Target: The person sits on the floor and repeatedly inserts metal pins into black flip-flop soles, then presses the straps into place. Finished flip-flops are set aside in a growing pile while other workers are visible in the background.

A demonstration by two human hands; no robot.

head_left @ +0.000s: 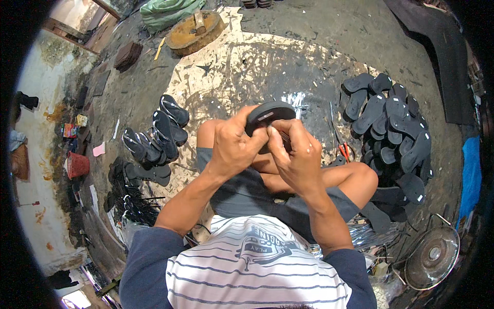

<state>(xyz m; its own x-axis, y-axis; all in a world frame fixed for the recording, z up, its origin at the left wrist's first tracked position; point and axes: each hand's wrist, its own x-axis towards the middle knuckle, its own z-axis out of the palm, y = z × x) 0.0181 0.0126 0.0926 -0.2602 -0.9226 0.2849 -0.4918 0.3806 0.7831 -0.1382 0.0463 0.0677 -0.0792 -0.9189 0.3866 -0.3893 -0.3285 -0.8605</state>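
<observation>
Above my crossed legs I hold a black flip-flop (271,109), its rounded end tilted up and away from me. My left hand (234,139) is closed round its left side, the thumb pressing against it. My right hand (297,152) is closed in a pinch at the near part of the flip-flop, fingertips close to the left thumb. The pinched spot itself is hidden behind my fingers. A small pale label shows on the flip-flop.
Strapped flip-flops (164,129) stand in a group at the left, above a bundle of black straps (135,198). Many loose black soles (393,116) are heaped at the right, with red-handled pliers (343,151) beside them. A round wooden block (198,35) lies far off; a fan (432,252) stands near right.
</observation>
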